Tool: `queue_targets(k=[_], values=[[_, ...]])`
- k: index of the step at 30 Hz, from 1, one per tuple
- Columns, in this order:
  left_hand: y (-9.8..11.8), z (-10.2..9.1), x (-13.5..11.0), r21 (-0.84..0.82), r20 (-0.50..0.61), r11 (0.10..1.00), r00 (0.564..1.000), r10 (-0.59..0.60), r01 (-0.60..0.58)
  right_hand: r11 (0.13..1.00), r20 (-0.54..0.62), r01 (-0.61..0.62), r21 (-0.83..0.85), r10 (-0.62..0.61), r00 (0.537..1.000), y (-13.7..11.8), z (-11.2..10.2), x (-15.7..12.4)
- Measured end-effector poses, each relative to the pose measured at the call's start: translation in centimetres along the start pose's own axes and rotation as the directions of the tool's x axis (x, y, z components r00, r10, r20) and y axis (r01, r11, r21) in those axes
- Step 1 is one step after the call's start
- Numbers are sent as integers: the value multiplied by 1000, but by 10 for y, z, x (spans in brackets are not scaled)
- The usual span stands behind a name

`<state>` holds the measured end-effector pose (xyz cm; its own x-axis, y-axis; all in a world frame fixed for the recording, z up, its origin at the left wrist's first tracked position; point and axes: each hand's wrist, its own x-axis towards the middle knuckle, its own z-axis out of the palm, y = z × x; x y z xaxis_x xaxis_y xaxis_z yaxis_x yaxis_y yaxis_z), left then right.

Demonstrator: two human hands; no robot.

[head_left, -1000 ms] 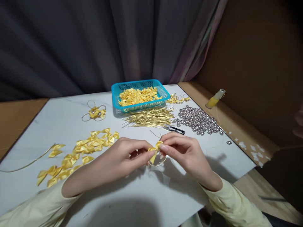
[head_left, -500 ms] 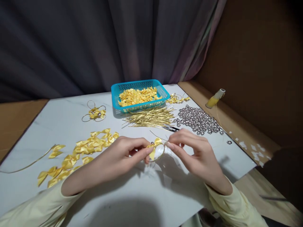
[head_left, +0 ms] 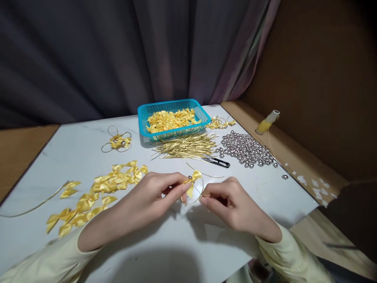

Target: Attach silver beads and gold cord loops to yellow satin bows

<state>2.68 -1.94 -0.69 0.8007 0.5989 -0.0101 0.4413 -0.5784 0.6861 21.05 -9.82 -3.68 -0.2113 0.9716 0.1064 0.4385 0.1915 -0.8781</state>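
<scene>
Between finger and thumb, my left hand (head_left: 165,193) pinches a yellow ribbon bow (head_left: 195,176) with a small silver bead (head_left: 190,177) at its middle. A thin gold wire loop (head_left: 202,184) curves out from the bow to the right. My right hand (head_left: 228,200) is closed, its fingertips pinching the right side of that loop. Just above the fingers, a straight gold wire (head_left: 206,171) lies on the table. Small black thread snips (head_left: 218,161) lie beyond my right hand. My left fingers hide part of the bow.
Loose yellow bows (head_left: 110,181) lie left of my hands. A blue basket (head_left: 141,122) of bows stands at the back, behind a pile of gold wires (head_left: 188,146). Silver beads (head_left: 246,147) are heaped at right. A finished-looking wire piece (head_left: 120,142) lies back left; a thread spool (head_left: 267,122) stands right.
My right hand has moved slightly down and left along the loop, and its fingers have curled in more. The snips and the straight wire are now uncovered. My left hand stays nearly still.
</scene>
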Motion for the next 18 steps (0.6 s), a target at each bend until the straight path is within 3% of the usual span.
queue_targets(k=[18], values=[[3,1,3,-137,-8,984,993,-114,112,999,-48,41,-5,-41,998,1,4,0]])
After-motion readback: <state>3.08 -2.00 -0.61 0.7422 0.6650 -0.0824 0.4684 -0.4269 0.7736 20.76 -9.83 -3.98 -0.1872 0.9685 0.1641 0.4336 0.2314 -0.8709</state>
